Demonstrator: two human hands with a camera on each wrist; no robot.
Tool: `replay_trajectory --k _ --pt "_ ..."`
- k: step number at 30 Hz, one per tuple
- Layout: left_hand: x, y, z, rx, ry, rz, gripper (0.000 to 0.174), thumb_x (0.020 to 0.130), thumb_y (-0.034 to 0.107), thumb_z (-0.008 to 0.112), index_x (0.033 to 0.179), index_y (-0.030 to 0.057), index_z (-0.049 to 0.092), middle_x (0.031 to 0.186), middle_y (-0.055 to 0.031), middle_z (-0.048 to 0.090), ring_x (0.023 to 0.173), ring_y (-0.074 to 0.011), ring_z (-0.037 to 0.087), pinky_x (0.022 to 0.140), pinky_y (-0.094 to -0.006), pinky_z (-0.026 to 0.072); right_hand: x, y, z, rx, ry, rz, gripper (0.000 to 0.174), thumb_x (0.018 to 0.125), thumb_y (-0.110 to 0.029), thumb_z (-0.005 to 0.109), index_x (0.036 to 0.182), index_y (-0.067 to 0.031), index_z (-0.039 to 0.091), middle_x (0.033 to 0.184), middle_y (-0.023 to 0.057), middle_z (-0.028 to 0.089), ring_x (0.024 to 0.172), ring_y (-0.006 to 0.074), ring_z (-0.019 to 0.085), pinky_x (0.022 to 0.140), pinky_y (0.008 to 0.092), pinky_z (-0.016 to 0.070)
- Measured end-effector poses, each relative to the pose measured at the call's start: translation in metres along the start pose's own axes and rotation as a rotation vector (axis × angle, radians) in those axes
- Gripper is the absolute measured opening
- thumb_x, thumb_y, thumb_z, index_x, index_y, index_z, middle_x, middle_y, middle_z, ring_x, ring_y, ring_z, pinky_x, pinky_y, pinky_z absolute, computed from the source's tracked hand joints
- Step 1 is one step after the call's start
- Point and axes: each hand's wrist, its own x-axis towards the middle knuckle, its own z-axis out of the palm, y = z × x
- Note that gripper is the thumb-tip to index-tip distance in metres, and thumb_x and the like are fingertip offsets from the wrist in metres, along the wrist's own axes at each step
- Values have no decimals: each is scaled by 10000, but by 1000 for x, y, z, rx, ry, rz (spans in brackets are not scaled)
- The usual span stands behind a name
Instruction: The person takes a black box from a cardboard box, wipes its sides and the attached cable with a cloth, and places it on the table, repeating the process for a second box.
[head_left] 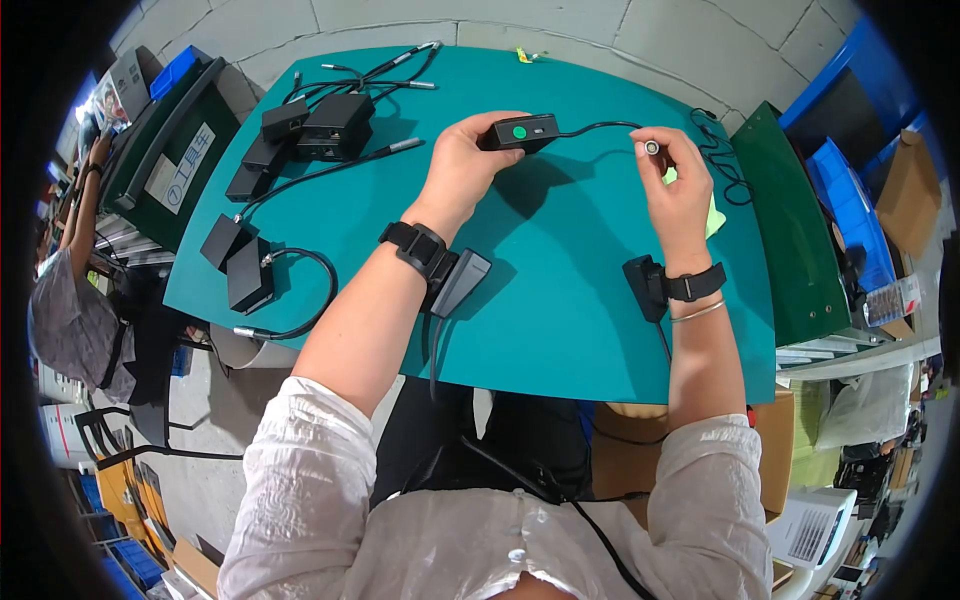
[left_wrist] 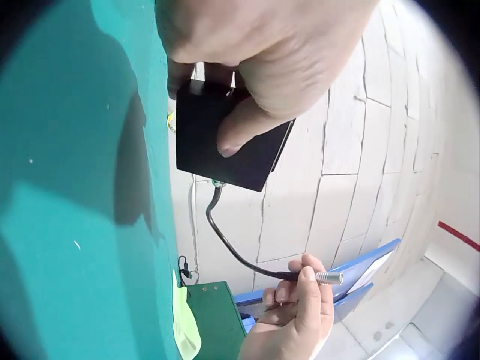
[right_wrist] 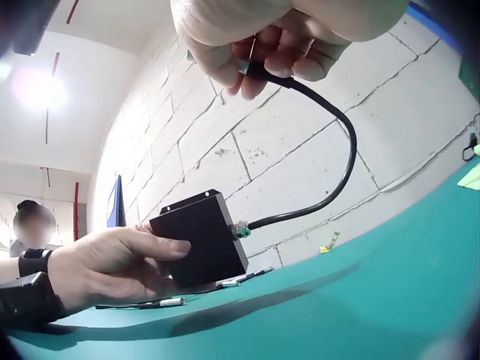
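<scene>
My left hand grips a small black box with a green round sticker, holding it above the green table. In the left wrist view the thumb lies across the broad black face of the box. A short black cable leaves one side of the box and arcs over to my right hand. The fingers of that hand pinch the cable's far end, where a round silver connector sticks out; its open face points toward the head camera.
Several black boxes and cables with silver plugs lie on the table's left side. Two more boxes sit nearer the front left. A light green cloth lies behind my right hand, and a thin black cable is at the right edge.
</scene>
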Motion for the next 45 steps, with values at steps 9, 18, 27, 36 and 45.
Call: replay_trajectory --k 9,18,27,36,45 --pt "3 0 -6 -82 -95 61 398 747 -135 619 1081 74 672 1069 -35 661 968 -118 582 848 -251 474 -3 2 -1 -95 16 10 70 843 -62 622 905 -56 655 773 12 597 562 84 424 511 236 368" --pt "4 2 -6 -147 -142 153 435 723 -180 600 1074 67 669 1159 -77 639 1129 -189 557 983 -318 444 -1 17 -9 -50 118 224 165 921 -194 580 935 -40 638 806 52 639 711 123 619 620 233 465" --pt "3 5 -5 -138 -155 169 437 716 -180 602 1073 62 671 1173 -67 634 1168 -195 533 1012 -323 421 -1 8 -8 -204 90 93 169 904 -211 601 910 -46 638 825 52 631 694 164 572 612 269 450" --pt "1 7 -3 -188 -132 109 435 727 -176 596 1085 62 666 1169 -61 633 1141 -182 542 1000 -322 424 -2 15 -6 -216 78 49 172 911 -212 584 899 -48 637 849 71 645 739 227 603 651 311 474" --pt "2 4 -5 -246 -135 137 440 732 -171 606 1099 68 654 1182 -83 624 1144 -186 541 985 -320 436 -2 14 -6 -225 59 45 199 923 -225 563 892 -45 641 850 73 649 763 230 607 672 315 476"
